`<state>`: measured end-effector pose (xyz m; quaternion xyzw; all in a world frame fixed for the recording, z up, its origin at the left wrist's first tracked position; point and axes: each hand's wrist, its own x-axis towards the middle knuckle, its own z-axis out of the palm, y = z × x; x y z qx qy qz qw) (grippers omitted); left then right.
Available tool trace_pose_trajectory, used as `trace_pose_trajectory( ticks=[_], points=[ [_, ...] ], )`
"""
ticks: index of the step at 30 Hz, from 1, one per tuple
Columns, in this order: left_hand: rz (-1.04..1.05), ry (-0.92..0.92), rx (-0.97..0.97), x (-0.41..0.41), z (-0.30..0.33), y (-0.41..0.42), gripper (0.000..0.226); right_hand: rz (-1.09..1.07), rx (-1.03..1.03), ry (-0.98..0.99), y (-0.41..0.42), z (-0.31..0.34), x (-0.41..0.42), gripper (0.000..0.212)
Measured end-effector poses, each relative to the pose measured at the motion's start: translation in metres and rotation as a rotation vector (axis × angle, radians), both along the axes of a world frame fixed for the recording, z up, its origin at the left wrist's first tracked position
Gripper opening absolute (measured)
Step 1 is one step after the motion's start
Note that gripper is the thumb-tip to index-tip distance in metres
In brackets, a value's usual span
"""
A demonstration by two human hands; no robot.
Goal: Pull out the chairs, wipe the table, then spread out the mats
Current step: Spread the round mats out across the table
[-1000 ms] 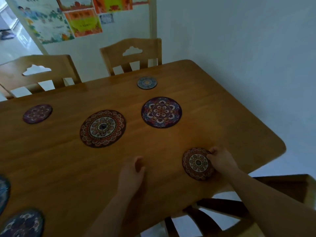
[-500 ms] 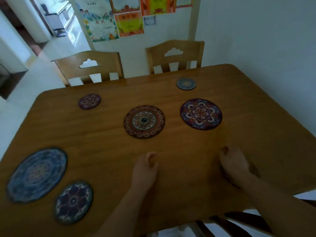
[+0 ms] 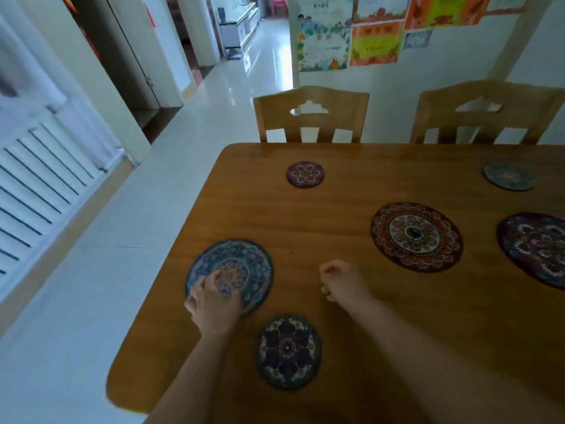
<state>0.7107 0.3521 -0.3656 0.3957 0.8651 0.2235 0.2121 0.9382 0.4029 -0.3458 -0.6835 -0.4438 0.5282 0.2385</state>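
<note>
The left hand (image 3: 212, 304) lies on the near edge of the big blue mat (image 3: 229, 275) close to the table's (image 3: 336, 215) left edge, fingers spread and fairly flat on it, pressing rather than gripping, probably to slide it into place. The right hand (image 3: 342, 281) hovers over bare wood just beside that mat, fingers loosely curled with nothing in them. A smaller dark mat (image 3: 289, 351) sits at the near edge, just in front of the blue one and apart from it. Further along lie a small maroon mat (image 3: 305, 174) near the far edge, a large red one (image 3: 416, 237) mid-table, and two more toward the right. Two chairs (image 3: 310, 113) stand at the far edge. The mats look nearly spread out.
</note>
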Motion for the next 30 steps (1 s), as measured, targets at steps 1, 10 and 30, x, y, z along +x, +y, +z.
trace_pose_trajectory(
  ticks=[1, 10, 30],
  points=[
    [0.074, -0.027, -0.019, -0.019, -0.001, 0.002, 0.059, -0.007, -0.036, 0.035, 0.005, -0.002, -0.023, 0.014],
    [0.236, -0.3, -0.011, -0.1, -0.008, 0.036, 0.061, -0.045, -0.184, -0.026, 0.047, -0.034, -0.133, 0.025],
    [-0.184, -0.218, 0.12, 0.018, -0.005, 0.179, 0.028, -0.207, 0.038, -0.247, 0.123, -0.025, -0.01, 0.012]
  ],
)
